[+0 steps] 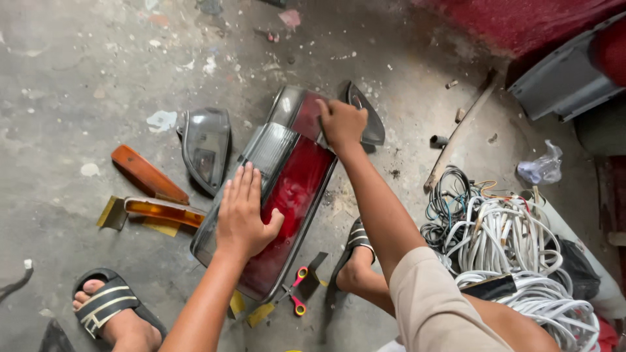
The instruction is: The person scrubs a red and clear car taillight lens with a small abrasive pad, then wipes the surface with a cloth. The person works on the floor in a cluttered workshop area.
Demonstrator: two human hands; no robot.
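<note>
Your left hand (244, 212) lies flat and open on the long tail-light assembly (277, 195), palm pressing on the seam between its grey section and its red lens, gripping nothing. Your right hand (341, 124) is curled over the assembly's far end; what sits under those fingers is hidden, so I cannot tell whether you are pinching a small tool or only the edge. The assembly lies on the concrete floor (78, 72) between your two sandalled feet, running away from you.

Just left of your left hand are a smaller dark lamp housing (207, 146), an orange reflector strip (147, 173) and an amber marker lens (163, 210). Small red-handled scissors (297, 290) lie near your left wrist, at the assembly's near corner. To the right of your right arm sits a heap of white and black cable (515, 241).

As I judge it, leaning hard through the flat palm could crack the lens against grit on the floor. If the far hand slips, the assembly could skid into the dark triangular piece (367, 117) beside it.
</note>
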